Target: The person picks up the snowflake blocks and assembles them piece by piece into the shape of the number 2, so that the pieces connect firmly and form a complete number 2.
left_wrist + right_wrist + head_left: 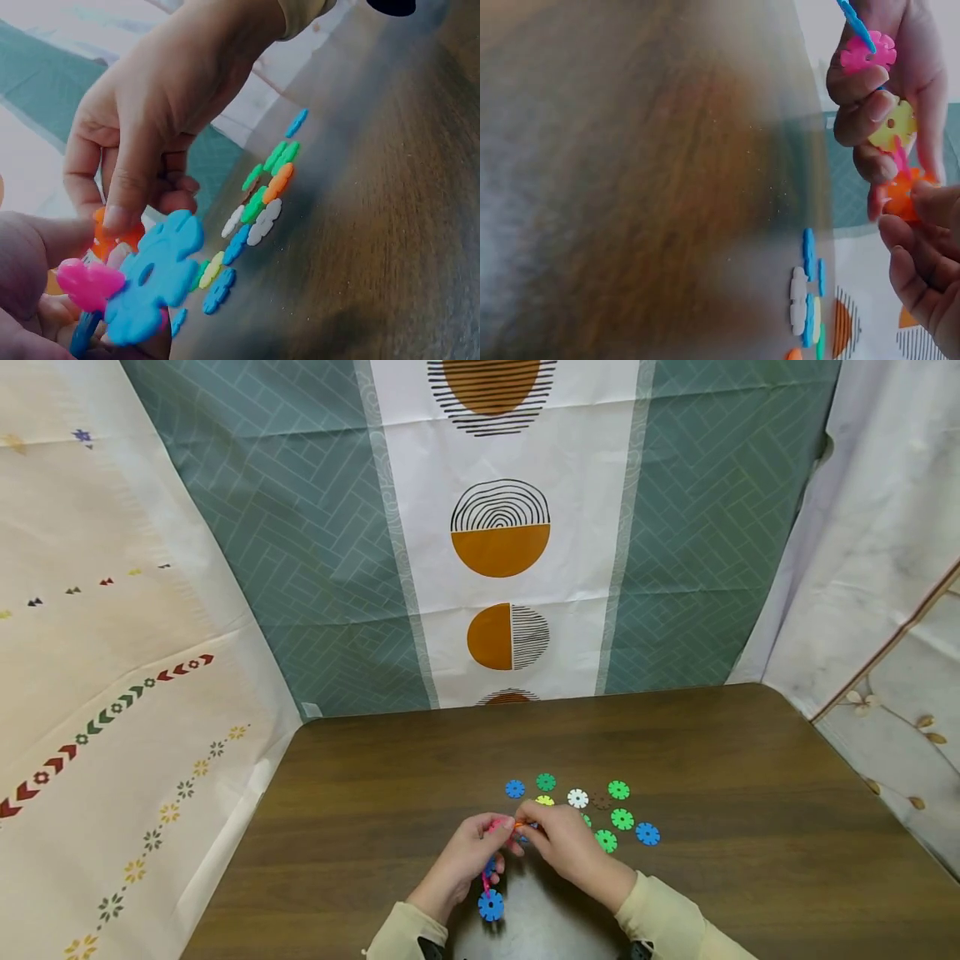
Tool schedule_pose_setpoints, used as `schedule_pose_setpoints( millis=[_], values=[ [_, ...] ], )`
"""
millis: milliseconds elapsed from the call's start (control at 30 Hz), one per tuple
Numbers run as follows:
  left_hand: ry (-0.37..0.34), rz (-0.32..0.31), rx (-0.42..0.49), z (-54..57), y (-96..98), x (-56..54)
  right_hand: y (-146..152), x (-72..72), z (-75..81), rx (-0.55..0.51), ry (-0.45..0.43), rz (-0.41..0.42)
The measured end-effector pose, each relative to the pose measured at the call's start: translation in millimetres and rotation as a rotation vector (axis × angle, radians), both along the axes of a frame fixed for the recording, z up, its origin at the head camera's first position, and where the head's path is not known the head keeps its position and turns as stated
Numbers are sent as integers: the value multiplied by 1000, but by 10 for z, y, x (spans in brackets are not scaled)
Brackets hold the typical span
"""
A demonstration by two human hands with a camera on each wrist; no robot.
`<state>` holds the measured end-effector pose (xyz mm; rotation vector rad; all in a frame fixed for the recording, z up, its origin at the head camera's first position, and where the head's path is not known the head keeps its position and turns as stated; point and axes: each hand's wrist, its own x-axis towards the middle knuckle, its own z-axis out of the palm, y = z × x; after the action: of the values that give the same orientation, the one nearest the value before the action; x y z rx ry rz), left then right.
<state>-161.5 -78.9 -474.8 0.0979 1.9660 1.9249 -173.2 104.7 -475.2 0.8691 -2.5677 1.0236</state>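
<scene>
Above the near part of the table, my left hand (pixel 467 856) holds a chain of notched, flower-shaped plastic discs slotted edge to edge. At its lower end hangs a blue disc (pixel 491 905). In the right wrist view a pink disc (pixel 868 52) and a yellow disc (pixel 894 127) sit along the left fingers. My right hand (pixel 566 843) pinches an orange disc (pixel 901 196) between thumb and fingertips, where it meets the chain's upper end. Whether the orange disc is fully slotted in is hidden by the fingers.
Loose discs lie flat on the brown table (pixel 360 793) just beyond the hands, among them a white disc (pixel 577 798), several green ones and a blue disc (pixel 647 834) at the right. Patterned cloths hang behind the table and at both sides.
</scene>
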Motion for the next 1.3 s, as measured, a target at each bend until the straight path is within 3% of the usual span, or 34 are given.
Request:
schedule_pose_setpoints(
  millis=[200, 400, 567, 833, 967, 1200, 1300],
  values=[
    [-2, 55, -5, -35, -95, -18, -26, -54, 10, 122, -63, -56],
    [-19, 73, 14, -41, -122, -3, -14, -108, -75, 305, -11, -95],
    [-18, 64, 39, -52, -100, 19, -16, -139, -129, 316, 2, -103],
    [-11, 68, 42, -62, -95, 30, -31, -160, -95, 337, -68, -64],
    [-7, 74, 43, -98, -99, 26, -16, -158, -69, 268, -165, -91],
    [6, 82, 58, -114, -99, 23, 77, -167, 0, -126, -450, -71],
    [14, 83, 58, -98, -91, 22, 107, -156, 56, -237, -545, -61]
  ],
)
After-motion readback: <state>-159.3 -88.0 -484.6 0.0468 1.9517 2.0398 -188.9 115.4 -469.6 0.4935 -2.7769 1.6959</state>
